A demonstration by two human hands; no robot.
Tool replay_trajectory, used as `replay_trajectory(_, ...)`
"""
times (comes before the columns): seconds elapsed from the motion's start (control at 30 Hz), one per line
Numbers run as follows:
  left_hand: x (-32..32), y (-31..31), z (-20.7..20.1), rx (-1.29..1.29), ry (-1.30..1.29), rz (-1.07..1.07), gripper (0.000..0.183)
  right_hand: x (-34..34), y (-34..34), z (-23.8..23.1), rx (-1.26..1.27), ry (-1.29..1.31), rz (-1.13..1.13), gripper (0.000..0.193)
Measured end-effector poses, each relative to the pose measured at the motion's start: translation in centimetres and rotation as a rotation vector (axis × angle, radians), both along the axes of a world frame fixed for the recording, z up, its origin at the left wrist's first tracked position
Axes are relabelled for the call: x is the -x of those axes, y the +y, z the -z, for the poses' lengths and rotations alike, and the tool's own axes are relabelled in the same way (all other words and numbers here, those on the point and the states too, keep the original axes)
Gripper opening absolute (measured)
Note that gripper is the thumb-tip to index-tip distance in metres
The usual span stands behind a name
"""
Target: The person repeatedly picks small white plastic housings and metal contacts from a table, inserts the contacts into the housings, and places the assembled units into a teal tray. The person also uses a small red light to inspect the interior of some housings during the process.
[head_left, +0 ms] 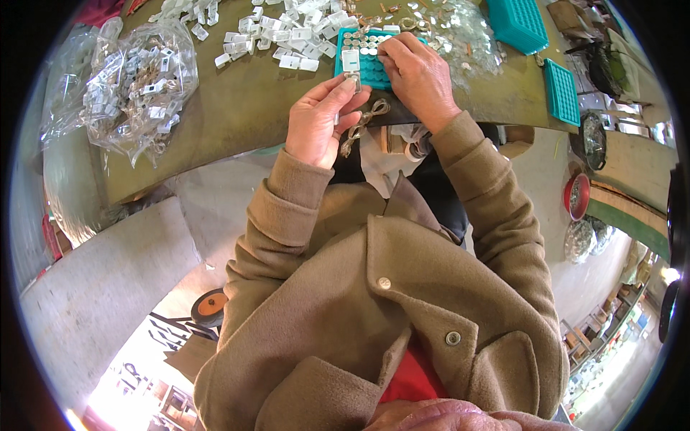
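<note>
My left hand [316, 118] is closed on a small white plastic case [350, 61], held up between thumb and fingers. Its hinged lid appears to stand up, and the lower part is clear. Just beyond it lies a teal tray [371, 80] with rows of round pockets. Several small round silvery pieces [368, 44] fill the far rows of this tray; nearer pockets show bare teal. Over the tray's right side is my right hand [420, 72], fingers curled and pinched together at the pockets. Whatever sits between those fingertips is hidden.
White plastic cases [287, 36] lie heaped beyond my left hand. A clear bag [136, 86] of similar parts rests at the left. Loose clear pieces [467, 43] spread right of the tray. Stacked teal trays [517, 25] and another tray [562, 93] stand farther right. A twisted cord [363, 129] hangs near the edge.
</note>
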State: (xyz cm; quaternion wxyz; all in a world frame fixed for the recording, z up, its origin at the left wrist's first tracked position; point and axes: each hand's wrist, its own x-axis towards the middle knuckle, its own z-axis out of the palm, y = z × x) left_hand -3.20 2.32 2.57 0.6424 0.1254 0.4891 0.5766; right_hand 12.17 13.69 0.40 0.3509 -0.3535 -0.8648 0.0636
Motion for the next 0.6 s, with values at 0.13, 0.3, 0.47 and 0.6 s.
replay_trajectory(0.13, 0.1, 0.0, 0.1, -0.018, -0.022, 0.008, 0.033, 0.1, 0.0, -0.2, 0.056, -0.014, 0.019, 0.005)
replay_trajectory(0.3, 0.2, -0.2, -0.1, -0.018, -0.026, 0.006, 0.034, 0.5, 0.0, 0.0, 0.042, 0.005, 0.027, 0.004)
replay_trajectory(0.47, 0.3, -0.3, -0.3, 0.007, -0.051, -0.016, 0.033, 0.2, -1.0, -1.4, 0.139, 0.176, -0.002, 0.010)
replay_trajectory(0.6, 0.1, -0.3, -0.3, 0.017, -0.062, -0.040, 0.035, -0.7, -3.2, -3.3, 0.363, 0.284, -0.109, 0.016)
